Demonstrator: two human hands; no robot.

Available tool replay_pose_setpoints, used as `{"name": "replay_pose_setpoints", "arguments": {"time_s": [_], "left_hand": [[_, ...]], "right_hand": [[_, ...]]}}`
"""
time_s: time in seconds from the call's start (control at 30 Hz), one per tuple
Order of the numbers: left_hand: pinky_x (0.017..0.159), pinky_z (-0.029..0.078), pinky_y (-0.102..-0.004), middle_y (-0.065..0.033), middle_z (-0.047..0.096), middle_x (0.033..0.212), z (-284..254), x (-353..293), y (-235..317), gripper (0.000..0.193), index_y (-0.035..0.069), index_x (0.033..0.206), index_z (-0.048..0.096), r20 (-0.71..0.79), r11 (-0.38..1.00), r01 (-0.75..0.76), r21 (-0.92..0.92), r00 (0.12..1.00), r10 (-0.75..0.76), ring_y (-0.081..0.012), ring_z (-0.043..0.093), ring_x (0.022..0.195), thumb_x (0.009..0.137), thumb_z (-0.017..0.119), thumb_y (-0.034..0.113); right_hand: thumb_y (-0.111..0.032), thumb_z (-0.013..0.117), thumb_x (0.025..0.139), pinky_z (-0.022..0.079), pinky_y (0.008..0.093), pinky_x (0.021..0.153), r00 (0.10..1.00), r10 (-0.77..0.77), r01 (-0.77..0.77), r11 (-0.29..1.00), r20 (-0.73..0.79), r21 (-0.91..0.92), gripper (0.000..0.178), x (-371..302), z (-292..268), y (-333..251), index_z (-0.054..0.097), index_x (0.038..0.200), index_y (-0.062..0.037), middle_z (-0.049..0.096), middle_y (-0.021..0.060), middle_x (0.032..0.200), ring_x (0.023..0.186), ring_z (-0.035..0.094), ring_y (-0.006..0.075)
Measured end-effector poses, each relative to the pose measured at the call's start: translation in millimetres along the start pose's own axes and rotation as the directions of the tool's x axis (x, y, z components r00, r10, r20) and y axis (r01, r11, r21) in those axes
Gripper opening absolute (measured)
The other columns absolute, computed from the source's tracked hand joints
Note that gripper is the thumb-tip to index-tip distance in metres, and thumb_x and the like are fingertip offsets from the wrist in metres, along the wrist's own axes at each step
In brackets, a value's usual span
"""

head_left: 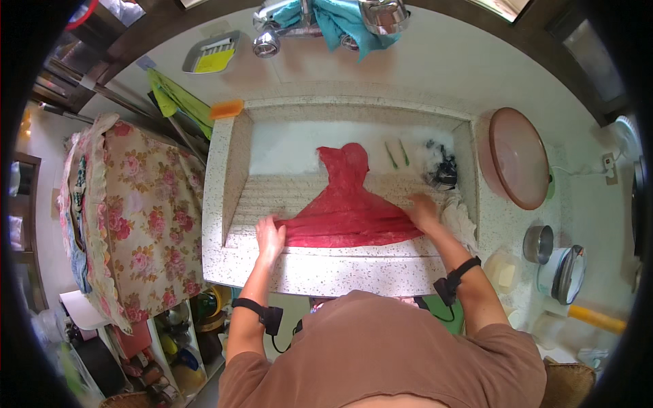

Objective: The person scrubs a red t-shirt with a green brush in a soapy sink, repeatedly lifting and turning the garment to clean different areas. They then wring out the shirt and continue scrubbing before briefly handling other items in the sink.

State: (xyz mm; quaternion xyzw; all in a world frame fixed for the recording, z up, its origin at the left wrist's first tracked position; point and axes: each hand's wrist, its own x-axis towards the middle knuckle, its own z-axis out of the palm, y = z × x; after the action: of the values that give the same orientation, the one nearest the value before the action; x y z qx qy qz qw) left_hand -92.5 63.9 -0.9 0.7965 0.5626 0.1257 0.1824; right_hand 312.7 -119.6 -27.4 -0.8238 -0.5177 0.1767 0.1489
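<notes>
Brown shirt (381, 353) fills the lower edge, with a black strap on each forearm. Both arms reach forward to a red cloth (347, 211) spread flat over the ribbed slope of a speckled stone washing trough (320, 268). The left hand (270, 238) lies at the cloth's lower left corner, fingers curled onto the thin fabric; whether it pinches the hem or only presses it I cannot tell. The right hand (423, 209) rests palm down on the cloth's right edge, fingers spread and flat. Sheer and creased, the cloth narrows toward the flat basin behind the ribs. Two green sticks (397, 154) and a dark, soapy bundle (441, 170) lie in that basin. A round pink lid (518, 158) sits on the ledge to the right.
</notes>
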Motion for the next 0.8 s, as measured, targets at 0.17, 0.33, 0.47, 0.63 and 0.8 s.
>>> {"name": "replay_pose_setpoints", "arguments": {"time_s": [0.17, 0.33, 0.47, 0.63, 0.8], "left_hand": [[0.086, 0.049, -0.0415, -0.0190, 0.064, 0.106, 14.9, -0.2, 82.1, 0.024, 0.002, 0.108, 0.064, 0.291, 0.837, -0.132, -0.531, 0.899, 0.326, -0.0338, 0.061, 0.100, 0.084, 0.061, 0.009], [0.086, 0.049, -0.0421, -0.0194, 0.067, 0.099, 49.3, -14.1, 140.0, 0.024, 0.000, 0.107, 0.064, 0.392, 0.772, -0.348, -0.531, 0.707, 0.588, -0.0348, 0.064, 0.095, 0.088, 0.053, 0.009], [0.082, 0.050, -0.0438, -0.0221, 0.067, 0.104, 82.2, 0.4, 147.7, 0.026, -0.003, 0.106, 0.064, 0.602, 0.804, 0.209, -0.556, 0.769, 0.216, -0.0361, 0.065, 0.093, 0.088, 0.048, 0.007], [0.075, 0.049, -0.0332, -0.0061, 0.066, 0.098, 115.9, 40.5, 145.0, 0.014, 0.005, 0.101, 0.065, 0.446, 0.761, 0.137, -0.634, 0.869, 0.215, -0.0153, 0.061, 0.090, 0.091, 0.056, 0.010], [0.099, 0.045, -0.0345, -0.0082, 0.058, 0.126, 82.2, 56.6, 155.5, 0.035, 0.006, 0.128, 0.052, 0.176, 0.401, 0.059, -0.914, 0.949, 0.262, -0.0195, 0.055, 0.113, 0.094, 0.056, 0.015]], "right_hand": [[-0.038, 0.072, 0.079, 0.044, 0.0411, 0.095, 0.812, -0.456, 0.448, 0.887, 0.364, 0.110, 0.046, 39.1, 23.4, -93.9, 0.064, 0.116, -0.0115, 0.062, 0.0162, 0.117, 0.114, 0.054, 0.0346], [-0.037, 0.070, 0.083, 0.047, 0.0411, 0.084, 0.896, -0.150, 0.106, 0.986, 0.418, 0.126, 0.038, 38.2, -0.2, -133.2, 0.063, 0.105, -0.0059, 0.067, 0.0142, 0.101, 0.096, 0.062, 0.0312], [-0.027, 0.067, 0.088, 0.046, 0.0330, 0.073, 0.981, -0.082, -0.060, 0.740, 0.178, 0.670, 0.027, 18.9, -43.3, -137.3, 0.061, 0.098, -0.0029, 0.064, 0.0088, 0.088, 0.082, 0.058, 0.0188], [-0.019, 0.066, 0.091, 0.042, 0.0233, 0.068, 0.852, -0.312, -0.359, 0.236, 0.420, 0.903, 0.020, -1.9, -79.9, -149.1, 0.063, 0.098, -0.0009, 0.056, -0.0059, 0.083, 0.074, 0.049, 0.0050], [-0.020, 0.070, 0.087, 0.047, 0.0256, 0.070, 0.925, -0.283, -0.059, 0.551, 0.252, 0.833, 0.019, -6.0, -82.8, -160.3, 0.066, 0.090, -0.0021, 0.065, -0.0005, 0.081, 0.072, 0.057, 0.0093]]}}
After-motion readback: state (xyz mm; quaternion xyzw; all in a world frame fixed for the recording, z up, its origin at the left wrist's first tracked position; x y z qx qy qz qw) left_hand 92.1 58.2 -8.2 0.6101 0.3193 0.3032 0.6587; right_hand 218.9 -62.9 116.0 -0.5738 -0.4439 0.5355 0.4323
